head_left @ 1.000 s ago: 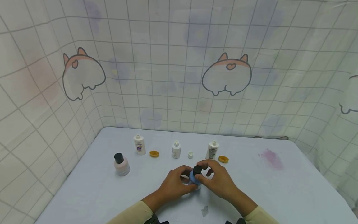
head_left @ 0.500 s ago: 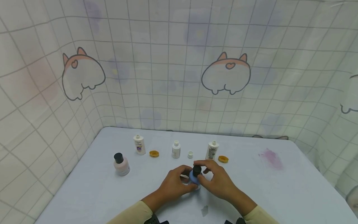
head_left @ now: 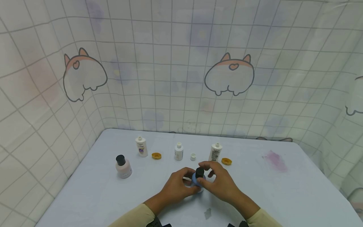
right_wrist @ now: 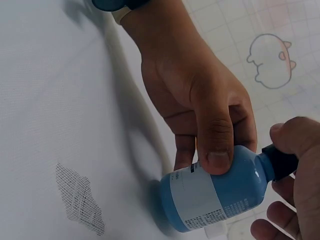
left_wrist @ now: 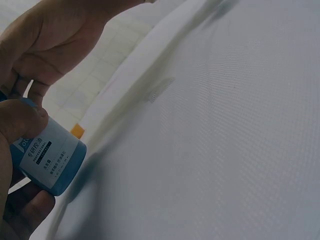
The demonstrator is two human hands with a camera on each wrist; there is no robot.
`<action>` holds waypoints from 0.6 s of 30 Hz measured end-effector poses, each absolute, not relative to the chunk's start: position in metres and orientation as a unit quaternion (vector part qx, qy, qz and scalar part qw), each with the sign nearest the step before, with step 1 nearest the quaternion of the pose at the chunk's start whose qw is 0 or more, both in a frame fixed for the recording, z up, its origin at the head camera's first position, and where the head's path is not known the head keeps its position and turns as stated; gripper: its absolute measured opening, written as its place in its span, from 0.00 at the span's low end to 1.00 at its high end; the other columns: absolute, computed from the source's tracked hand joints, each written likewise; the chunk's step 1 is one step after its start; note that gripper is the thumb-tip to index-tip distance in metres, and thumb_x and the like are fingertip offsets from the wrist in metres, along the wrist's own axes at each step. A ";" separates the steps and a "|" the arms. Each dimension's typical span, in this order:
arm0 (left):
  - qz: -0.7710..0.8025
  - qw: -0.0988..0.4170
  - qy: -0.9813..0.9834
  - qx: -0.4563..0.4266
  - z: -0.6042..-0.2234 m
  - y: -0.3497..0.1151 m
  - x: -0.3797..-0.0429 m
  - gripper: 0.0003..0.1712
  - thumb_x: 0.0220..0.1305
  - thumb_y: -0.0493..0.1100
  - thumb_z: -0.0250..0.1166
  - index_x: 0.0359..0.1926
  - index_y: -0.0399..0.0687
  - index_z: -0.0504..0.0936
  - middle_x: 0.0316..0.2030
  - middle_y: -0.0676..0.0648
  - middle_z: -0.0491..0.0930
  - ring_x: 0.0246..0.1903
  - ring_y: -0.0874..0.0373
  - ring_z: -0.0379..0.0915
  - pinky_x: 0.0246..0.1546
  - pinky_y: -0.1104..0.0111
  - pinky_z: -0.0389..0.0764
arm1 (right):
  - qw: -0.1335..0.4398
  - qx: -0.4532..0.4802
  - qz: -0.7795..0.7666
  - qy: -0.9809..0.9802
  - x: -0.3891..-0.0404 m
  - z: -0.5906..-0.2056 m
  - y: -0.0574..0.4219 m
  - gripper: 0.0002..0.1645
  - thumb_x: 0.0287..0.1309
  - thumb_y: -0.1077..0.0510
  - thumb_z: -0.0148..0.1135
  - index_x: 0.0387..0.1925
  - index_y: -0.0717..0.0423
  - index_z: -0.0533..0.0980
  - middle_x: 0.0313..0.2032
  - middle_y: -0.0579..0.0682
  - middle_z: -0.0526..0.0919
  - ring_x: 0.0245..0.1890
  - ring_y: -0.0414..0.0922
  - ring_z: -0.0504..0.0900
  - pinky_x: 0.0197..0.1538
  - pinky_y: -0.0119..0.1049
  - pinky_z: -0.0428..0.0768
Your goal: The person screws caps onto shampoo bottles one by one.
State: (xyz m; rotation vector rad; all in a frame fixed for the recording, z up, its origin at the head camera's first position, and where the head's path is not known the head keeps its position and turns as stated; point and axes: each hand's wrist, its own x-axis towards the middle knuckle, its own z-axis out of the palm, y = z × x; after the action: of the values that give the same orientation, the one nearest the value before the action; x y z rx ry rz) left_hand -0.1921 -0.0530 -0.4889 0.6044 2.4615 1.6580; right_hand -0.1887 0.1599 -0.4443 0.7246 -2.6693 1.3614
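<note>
In the head view my left hand (head_left: 178, 187) grips a small blue bottle (right_wrist: 235, 175) round its body, its thumb pressing on the side with the white label. The bottle stands upright near the front middle of the table, partly hidden by the fingers. At its top, my right hand (head_left: 222, 184) has thumb and fingers round the black cap (head_left: 199, 171). Seen from the right wrist, the thumb lies against this cap (right_wrist: 281, 161), and the cap sits on the bottle's neck. The left wrist view shows the labelled side of the blue bottle (left_wrist: 52, 155).
Left of the hands stands a pale pink bottle (head_left: 123, 170) with a black cap. Behind are three white bottles without caps: left (head_left: 141, 147), middle (head_left: 178, 152) and right (head_left: 215, 152). Two yellow caps (head_left: 156, 155) and a white cap (head_left: 193, 156) lie beside them on the white table (head_left: 269, 189).
My right hand's fingertips shift a little to the left round the black cap, then back to the right. The left hand and the blue bottle stay in place.
</note>
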 end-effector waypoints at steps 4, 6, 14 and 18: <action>0.544 0.055 0.813 0.200 -0.488 -0.054 -0.192 0.29 0.57 0.46 0.79 0.57 0.47 0.78 0.52 0.54 0.81 0.51 0.64 0.79 0.50 0.73 0.83 | 0.033 0.265 0.447 -0.854 -0.189 -0.444 0.159 0.33 0.58 0.63 0.74 0.64 0.45 0.75 0.59 0.41 0.78 0.55 0.42 0.78 0.52 0.43 0.84; 0.544 0.055 0.813 0.199 -0.488 -0.054 -0.191 0.29 0.57 0.45 0.80 0.57 0.47 0.78 0.52 0.54 0.81 0.51 0.64 0.79 0.50 0.73 0.82 | 0.041 0.280 0.443 -0.850 -0.190 -0.443 0.160 0.32 0.59 0.65 0.72 0.63 0.43 0.76 0.59 0.41 0.79 0.55 0.40 0.79 0.53 0.42 0.84; 0.552 0.059 0.808 0.198 -0.488 -0.055 -0.190 0.28 0.57 0.45 0.79 0.57 0.47 0.79 0.51 0.54 0.81 0.51 0.64 0.79 0.50 0.74 0.82 | 0.063 0.288 0.429 -0.854 -0.189 -0.444 0.160 0.28 0.57 0.69 0.72 0.58 0.48 0.79 0.52 0.42 0.81 0.48 0.48 0.80 0.46 0.42 0.85; 0.551 0.056 0.809 0.199 -0.488 -0.055 -0.191 0.28 0.57 0.45 0.79 0.57 0.47 0.79 0.51 0.54 0.82 0.51 0.64 0.79 0.50 0.74 0.82 | 0.052 0.251 0.424 -0.868 -0.189 -0.444 0.158 0.26 0.57 0.62 0.76 0.56 0.47 0.78 0.47 0.42 0.79 0.46 0.51 0.80 0.46 0.42 0.84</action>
State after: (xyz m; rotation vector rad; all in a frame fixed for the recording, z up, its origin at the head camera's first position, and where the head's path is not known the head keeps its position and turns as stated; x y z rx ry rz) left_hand -0.1906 -0.0554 -0.4882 0.6042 2.4545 1.6715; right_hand -0.1892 0.1581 -0.4442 0.7642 -2.6412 1.2902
